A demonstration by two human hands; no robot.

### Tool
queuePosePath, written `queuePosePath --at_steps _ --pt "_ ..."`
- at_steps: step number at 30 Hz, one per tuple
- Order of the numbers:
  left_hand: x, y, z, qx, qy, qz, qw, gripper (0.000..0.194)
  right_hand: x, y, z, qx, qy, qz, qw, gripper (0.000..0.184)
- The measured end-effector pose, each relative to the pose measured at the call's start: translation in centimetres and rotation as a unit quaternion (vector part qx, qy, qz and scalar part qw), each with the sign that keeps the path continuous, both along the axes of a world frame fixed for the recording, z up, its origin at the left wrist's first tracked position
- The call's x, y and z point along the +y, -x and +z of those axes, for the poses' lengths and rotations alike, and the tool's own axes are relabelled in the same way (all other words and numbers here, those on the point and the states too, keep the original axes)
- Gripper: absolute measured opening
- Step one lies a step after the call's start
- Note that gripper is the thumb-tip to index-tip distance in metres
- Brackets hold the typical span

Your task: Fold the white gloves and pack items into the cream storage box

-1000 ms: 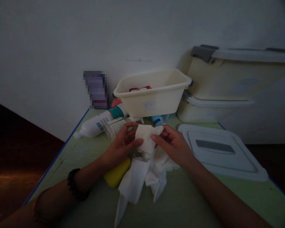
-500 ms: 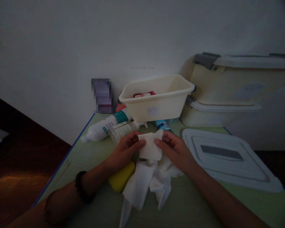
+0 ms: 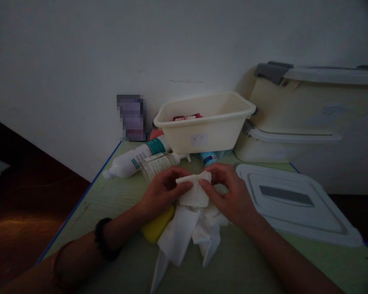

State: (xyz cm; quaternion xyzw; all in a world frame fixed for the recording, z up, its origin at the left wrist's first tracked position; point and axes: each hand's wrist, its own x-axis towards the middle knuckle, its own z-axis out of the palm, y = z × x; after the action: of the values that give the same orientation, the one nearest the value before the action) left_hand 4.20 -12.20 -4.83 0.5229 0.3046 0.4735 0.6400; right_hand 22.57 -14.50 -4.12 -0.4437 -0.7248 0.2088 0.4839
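Note:
Between my fingertips is a white cloth [image 3: 194, 196], thin like a tissue and folded into a small piece. My left hand [image 3: 162, 191] pinches its left edge, thumb in front. On the opposite edge, my right hand [image 3: 232, 192] pinches its upper right corner in the same way. Just below lie more crumpled white cloths [image 3: 177, 239], with a long end trailing toward me. A yellow object [image 3: 158, 224], rounded at its edges, sits partly hidden under my left wrist. Beyond my left hand, a clear pump bottle [image 3: 155, 164] lies on its side.
A white bottle [image 3: 127, 162] with a green band lies at the left. Behind stands a cream bin [image 3: 214, 136] holding red packets, with a blue-labelled item [image 3: 208, 158] below it. At right are a grey-white lid [image 3: 294, 220] and stacked boxes [image 3: 309, 106]. A phone-like object [image 3: 133, 118] leans against the wall.
The cloth's upper edge now tips over, so less of its front face shows. My right hand has rolled inward and my left thumb has slid slightly right along the cloth.

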Motion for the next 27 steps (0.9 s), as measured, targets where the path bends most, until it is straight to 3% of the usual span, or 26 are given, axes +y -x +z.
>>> queuePosePath --at_steps 6,11,14,20,27 --pt "-0.2 0.1 0.1 0.017 -0.037 0.017 0.999 0.014 0.2 -0.3 0.8 -0.075 -0.110 -0.065 0.989 0.021" --pt "-0.3 0.0 0.1 0.016 0.008 0.010 1.000 0.019 0.1 -0.6 1.5 -0.064 -0.135 -0.064 0.987 0.018" --pt "-0.3 0.1 -0.2 0.026 0.002 -0.008 1.000 0.019 -0.1 -0.5 1.8 -0.070 -0.140 -0.037 0.987 0.015" --pt "-0.4 0.6 -0.6 0.108 -0.111 -0.013 0.988 0.014 -0.1 -0.2 1.7 -0.050 -0.115 -0.013 0.992 0.006" --pt "-0.4 0.7 -0.5 0.123 -0.125 -0.022 0.984 0.015 0.0 -0.2 1.3 -0.025 -0.055 -0.016 0.998 0.005"
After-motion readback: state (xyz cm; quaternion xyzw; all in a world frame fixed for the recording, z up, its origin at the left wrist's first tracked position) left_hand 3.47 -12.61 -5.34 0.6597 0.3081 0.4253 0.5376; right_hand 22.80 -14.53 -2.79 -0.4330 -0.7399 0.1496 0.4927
